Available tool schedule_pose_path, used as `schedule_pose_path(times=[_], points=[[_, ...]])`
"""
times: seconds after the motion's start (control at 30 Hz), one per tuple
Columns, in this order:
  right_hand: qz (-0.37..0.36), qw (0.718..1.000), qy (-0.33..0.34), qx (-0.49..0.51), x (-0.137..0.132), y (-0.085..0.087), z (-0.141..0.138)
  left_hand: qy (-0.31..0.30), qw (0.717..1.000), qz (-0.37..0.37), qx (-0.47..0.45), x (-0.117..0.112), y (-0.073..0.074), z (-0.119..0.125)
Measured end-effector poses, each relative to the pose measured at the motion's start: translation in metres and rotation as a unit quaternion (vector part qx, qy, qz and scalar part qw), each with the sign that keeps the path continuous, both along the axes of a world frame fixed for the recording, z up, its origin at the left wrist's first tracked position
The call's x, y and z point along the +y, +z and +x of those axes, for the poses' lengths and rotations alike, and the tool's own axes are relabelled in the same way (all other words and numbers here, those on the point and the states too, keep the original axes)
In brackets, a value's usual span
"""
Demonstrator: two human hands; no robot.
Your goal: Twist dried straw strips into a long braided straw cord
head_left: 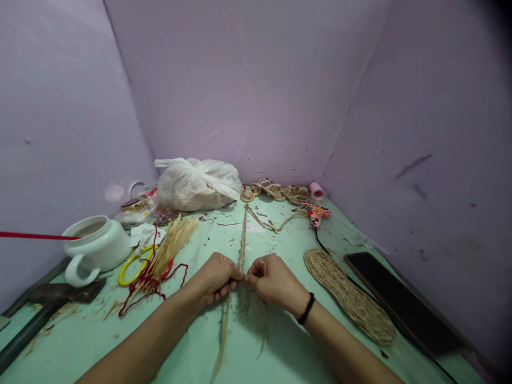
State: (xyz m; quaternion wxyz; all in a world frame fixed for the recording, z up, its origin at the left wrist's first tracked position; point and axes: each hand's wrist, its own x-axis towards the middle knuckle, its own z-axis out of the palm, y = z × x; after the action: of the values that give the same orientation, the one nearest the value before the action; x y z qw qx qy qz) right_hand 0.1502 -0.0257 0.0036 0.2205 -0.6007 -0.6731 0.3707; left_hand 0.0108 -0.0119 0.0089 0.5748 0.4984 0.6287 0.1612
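Note:
My left hand point(216, 278) and my right hand point(274, 280) meet at the middle of a green table point(100, 346), both pinched on the near end of a braided straw rope point(242, 237). The rope runs away from me toward the back wall, and loose straw strands point(222, 341) hang from my fingers toward the front edge. A black band circles my right wrist. A woven straw sole point(348, 296) lies flat just right of my right hand.
At left sit a white mug point(96, 246), yellow-handled scissors point(132, 262), a straw bundle point(172, 245) with red cord point(156, 285), and a dark tool point(48, 304). A white plastic bag point(196, 184) and small straw sandals point(280, 192) lie at the back. A dark phone point(396, 298) lies right.

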Motion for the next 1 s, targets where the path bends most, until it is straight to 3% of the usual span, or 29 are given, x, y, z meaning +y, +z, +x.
schedule_pose_path(times=[0.27, 0.37, 0.47, 0.53, 0.6, 0.67, 0.83, 1.0], points=[[0.058, 0.997, 0.041, 0.007, -0.012, 0.004, -0.009, -0.013, 0.997, 0.047, -0.054, -0.001, 0.003, -0.004], [-0.001, 0.997, 0.048, 0.062, -0.003, 0.0, -0.002, -0.03, 0.996, 0.04, -0.07, 0.002, 0.003, -0.009], [-0.068, 0.984, -0.04, 0.158, 0.007, 0.004, 0.005, -0.044, 0.995, 0.022, -0.09, 0.005, 0.002, -0.013], [-0.134, 0.956, -0.094, 0.243, 0.009, 0.011, 0.005, -0.052, 0.993, 0.018, -0.108, 0.006, 0.0, -0.014], [-0.22, 0.92, -0.08, 0.313, 0.006, 0.016, 0.001, -0.052, 0.991, 0.02, -0.123, 0.005, -0.002, -0.013], [-0.26, 0.904, -0.05, 0.336, 0.002, 0.017, -0.004, -0.048, 0.991, 0.022, -0.127, 0.004, -0.003, -0.011], [-0.171, 0.956, -0.056, 0.231, 0.001, 0.003, -0.01, -0.059, 0.994, 0.027, -0.087, 0.004, 0.001, -0.009], [-0.154, 0.964, -0.011, 0.215, 0.005, -0.006, -0.007, -0.108, 0.987, 0.112, 0.034, 0.003, 0.007, -0.014]])
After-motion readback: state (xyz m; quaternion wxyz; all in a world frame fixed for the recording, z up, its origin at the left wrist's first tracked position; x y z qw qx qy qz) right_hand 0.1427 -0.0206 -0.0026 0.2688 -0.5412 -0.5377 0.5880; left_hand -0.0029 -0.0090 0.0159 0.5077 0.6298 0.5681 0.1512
